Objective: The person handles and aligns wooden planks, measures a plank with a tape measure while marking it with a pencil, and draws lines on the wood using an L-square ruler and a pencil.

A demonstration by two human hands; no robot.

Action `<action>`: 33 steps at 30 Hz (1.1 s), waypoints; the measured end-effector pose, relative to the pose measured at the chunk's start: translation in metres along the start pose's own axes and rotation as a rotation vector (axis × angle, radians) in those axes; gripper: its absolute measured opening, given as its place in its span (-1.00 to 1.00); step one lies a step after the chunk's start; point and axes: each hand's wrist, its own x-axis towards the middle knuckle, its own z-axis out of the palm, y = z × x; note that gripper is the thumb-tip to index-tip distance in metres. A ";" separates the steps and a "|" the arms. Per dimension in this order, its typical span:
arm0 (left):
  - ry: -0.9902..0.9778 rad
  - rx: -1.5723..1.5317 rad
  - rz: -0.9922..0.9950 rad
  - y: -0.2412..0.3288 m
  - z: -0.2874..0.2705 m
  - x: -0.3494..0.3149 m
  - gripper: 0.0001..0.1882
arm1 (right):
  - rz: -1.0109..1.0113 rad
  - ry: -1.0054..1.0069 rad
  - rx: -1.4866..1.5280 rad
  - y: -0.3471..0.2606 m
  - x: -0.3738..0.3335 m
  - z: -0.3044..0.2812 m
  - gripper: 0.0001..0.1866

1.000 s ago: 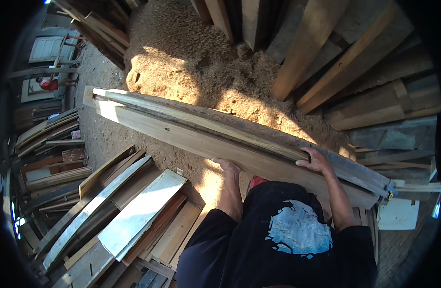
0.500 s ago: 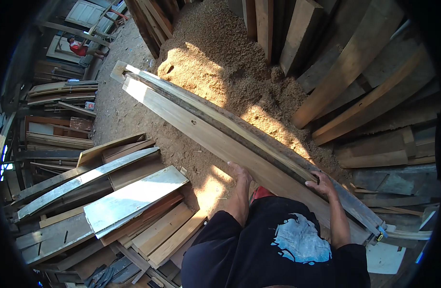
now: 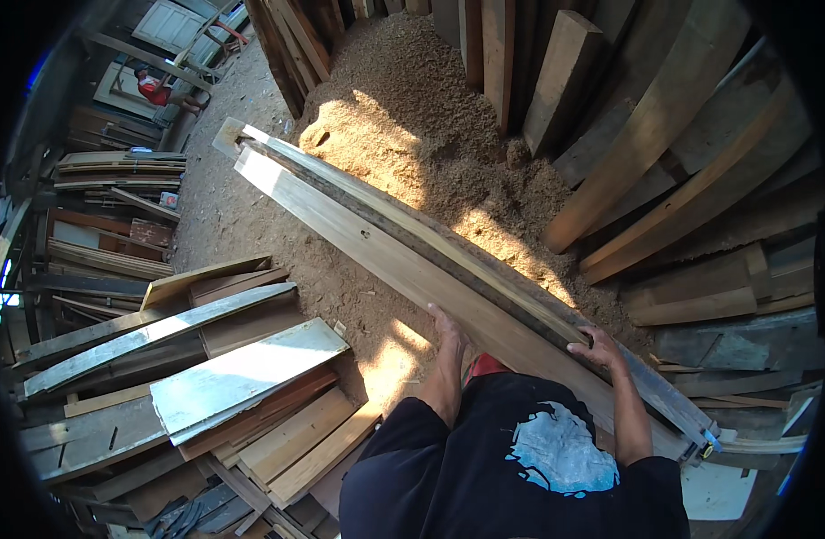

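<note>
Pale wood plank slants across the head view. Left hand, loosely bent, at near edge; right hand, half-curled, over far edge; cannot tell if either grips. Dirt floor separates plank from stacked boards.

Below you is an earth floor. Ahead of you, a sawdust heap covers part of it; sunlight crosses the heap in patches between shadows. Beyond the heap and to your right, note the leaning timbers. To your left are stacked boards and, nearer you, a white panel on a lumber pile. At far upper left, observe the pale door; bright gaps show along the dim left edge.
</note>
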 end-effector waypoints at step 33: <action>0.094 0.090 -0.028 -0.008 -0.015 0.019 -0.01 | 0.003 0.199 -0.150 -0.011 -0.018 0.019 -0.20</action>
